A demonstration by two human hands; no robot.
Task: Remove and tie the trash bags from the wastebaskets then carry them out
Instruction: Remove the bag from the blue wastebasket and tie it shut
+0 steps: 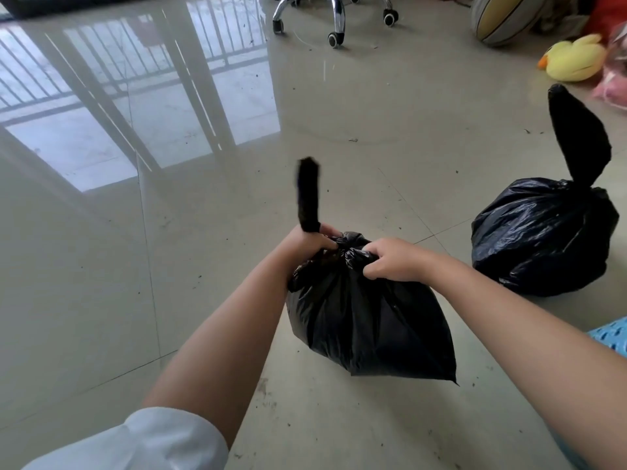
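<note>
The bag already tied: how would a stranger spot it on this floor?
Look to the right of the tiled floor, below the yellow toy duck. The tied bag sits there alone, a tall black tail sticking up from its knot. No hand touches it, unlike the other bag.

No text, label, brand, number or sign can be read anywhere in the view.
</note>
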